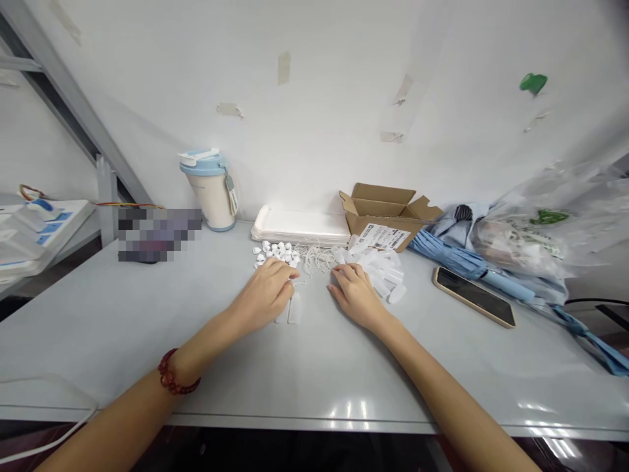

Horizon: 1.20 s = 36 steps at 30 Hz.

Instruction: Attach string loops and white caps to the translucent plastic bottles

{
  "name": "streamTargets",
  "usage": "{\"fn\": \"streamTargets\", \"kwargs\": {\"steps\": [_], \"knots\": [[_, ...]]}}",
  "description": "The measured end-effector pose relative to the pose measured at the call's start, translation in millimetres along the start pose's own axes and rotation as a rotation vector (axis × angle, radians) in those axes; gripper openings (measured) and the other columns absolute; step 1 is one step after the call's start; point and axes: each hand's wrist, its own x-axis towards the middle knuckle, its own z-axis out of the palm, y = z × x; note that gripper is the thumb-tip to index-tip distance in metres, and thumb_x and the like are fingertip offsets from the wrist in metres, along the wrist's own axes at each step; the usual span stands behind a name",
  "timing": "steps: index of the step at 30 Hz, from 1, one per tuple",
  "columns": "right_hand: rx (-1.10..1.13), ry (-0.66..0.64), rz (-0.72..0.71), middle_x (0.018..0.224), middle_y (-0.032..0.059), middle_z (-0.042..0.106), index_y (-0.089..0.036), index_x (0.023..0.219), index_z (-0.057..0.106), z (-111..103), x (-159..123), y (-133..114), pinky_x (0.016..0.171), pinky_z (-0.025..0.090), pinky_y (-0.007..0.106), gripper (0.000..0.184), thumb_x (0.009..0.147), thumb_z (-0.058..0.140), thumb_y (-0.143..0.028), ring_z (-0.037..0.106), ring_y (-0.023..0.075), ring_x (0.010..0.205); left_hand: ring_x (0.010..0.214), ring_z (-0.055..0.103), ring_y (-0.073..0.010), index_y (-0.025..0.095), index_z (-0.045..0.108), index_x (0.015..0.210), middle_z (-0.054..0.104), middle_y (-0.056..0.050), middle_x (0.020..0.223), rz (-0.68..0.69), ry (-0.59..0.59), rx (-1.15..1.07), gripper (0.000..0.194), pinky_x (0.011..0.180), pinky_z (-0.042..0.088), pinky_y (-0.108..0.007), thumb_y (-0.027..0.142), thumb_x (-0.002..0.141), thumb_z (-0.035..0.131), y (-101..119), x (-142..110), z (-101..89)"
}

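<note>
**A:** Quick, what could go wrong here? Take it L to R.

**B:** Far L there's a white appliance [34, 229] w/ blue labels, exact type unclear, and a cream-and-blue tumbler [209, 193] near the wall. Neither's at much risk; the hands are well apart from both.

**A:** And the grey tabletop [147, 331]?

**B:** That's where the risk starts. The L hand [265, 295] is right by a heap of small white plastic pieces [275, 254]. They're loose, so one careless wrist sweep could scatter them. Two flat white plastic strips [293, 308] lie just below that hand, so they could get knocked too.

**A:** Next?

**B:** A tangle of thin white string [317, 259] sits btwn the hands. If it snags on a finger, it could drag the neighbouring bits along. Then there's a pile of translucent white tubes [378, 265], which could roll if bumped. The R hand [356, 296] is at its edge.

**A:** Hand pose, fingers?

**B:** Both forearms reach fwd, palms down. L fingers [282, 278] curl in, tips close together; can't tell if they're holding anything. R fingers [341, 275] are loosely spread, nothing visibly held. There's a red bead bracelet [171, 372] on the L wrist.

**A:** Far R?

**B:** A phone [474, 296] in a gold case, lying beside a folded blue umbrella [457, 255]. A stray tube could reach them.
</note>
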Motion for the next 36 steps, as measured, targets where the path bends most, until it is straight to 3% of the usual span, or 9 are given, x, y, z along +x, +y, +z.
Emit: {"fn": "streamTargets", "kwargs": {"steps": [9,12,14,16,22,25,28,33,36], "knots": [[0.359,0.179,0.059,0.114,0.013,0.058,-0.015,0.109,0.061,-10,-2,-3,0.093,0.043,0.047,0.027,0.087,0.05,-0.023,0.05,0.0277,0.109,0.095,0.049,-0.024,0.016,0.057,0.095,0.062,-0.007,0.093,0.022,0.044,-0.012,0.024,0.083,0.043,-0.039,0.015,0.086,0.035,4,-1,-1.0],[0.506,0.159,0.134,0.117,0.0119,0.057,-0.017,0.112,0.061,-16,-5,-13,0.076,0.052,0.04,0.029,0.087,0.05,-0.026,0.053,0.027,0.11,0.093,0.05,-0.023,0.017,0.057,0.095,0.063,-0.006,0.091,0.013,0.047,-0.046,0.022,0.081,0.044,-0.037,0.016,0.087,0.037,6,-2,-0.6],[0.58,0.144,0.169,0.118,0.0119,0.057,-0.018,0.112,0.061,-19,-6,-20,0.061,0.053,0.033,0.029,0.087,0.05,-0.028,0.054,0.0272,0.11,0.093,0.051,-0.0227,0.017,0.058,0.095,0.064,-0.006,0.091,-0.008,0.04,-0.07,0.022,0.08,0.044,-0.037,0.016,0.087,0.037,7,-2,-0.2],[0.637,0.13,0.189,0.118,0.0118,0.057,-0.018,0.112,0.061,-20,-7,-25,0.056,0.052,0.031,0.029,0.086,0.051,-0.028,0.054,0.0273,0.11,0.094,0.051,-0.0229,0.016,0.058,0.096,0.065,-0.006,0.092,-0.03,0.036,-0.085,0.022,0.08,0.045,-0.037,0.017,0.086,0.039,7,-2,0.2],[0.806,0.07,0.166,0.12,0.0085,0.057,-0.021,0.112,0.063,-22,-6,-26,0.088,0.048,0.041,0.03,0.083,0.057,-0.027,0.053,0.0246,0.112,0.097,0.054,-0.0226,0.019,0.061,0.101,0.066,-0.005,0.095,-0.132,0.016,-0.168,0.026,0.071,0.047,-0.031,0.019,0.085,0.041,10,-1,-1.5],[0.857,0.044,0.105,0.122,0.0074,0.055,-0.024,0.115,0.061,-25,-8,-29,0.091,0.047,0.04,0.033,0.082,0.057,-0.024,0.053,0.0233,0.113,0.093,0.057,-0.0198,0.022,0.056,0.116,0.066,-0.003,0.1,-0.173,-0.02,-0.258,0.036,0.064,0.047,-0.027,0.018,0.085,0.041,13,-2,-3.2],[0.848,0.017,-0.017,0.123,0.0083,0.054,-0.023,0.119,0.058,-29,-10,-37,0.096,0.044,0.041,0.038,0.082,0.057,-0.017,0.052,0.0222,0.114,0.095,0.059,-0.0179,0.024,0.05,0.126,0.065,-0.002,0.109,-0.187,-0.055,-0.324,0.043,0.07,0.048,-0.027,0.017,0.086,0.039,16,-3,-3.5],[0.818,0.034,-0.198,0.126,0.0105,0.051,-0.021,0.126,0.052,-30,-15,-45,0.098,0.043,0.042,0.044,0.082,0.053,-0.013,0.05,0.0219,0.117,0.103,0.057,-0.019,0.02,0.059,0.114,0.062,-0.005,0.116,-0.136,-0.042,-0.331,0.035,0.077,0.049,-0.027,0.015,0.085,0.04,17,-4,-1.6],[0.784,0.04,-0.209,0.125,0.0102,0.051,-0.022,0.126,0.05,-30,-15,-45,0.098,0.043,0.041,0.043,0.084,0.051,-0.015,0.05,0.0214,0.117,0.099,0.059,-0.019,0.019,0.061,0.111,0.064,-0.005,0.11,-0.13,-0.013,-0.332,0.033,0.071,0.05,-0.026,0.015,0.085,0.041,18,-4,-1.2]]}}
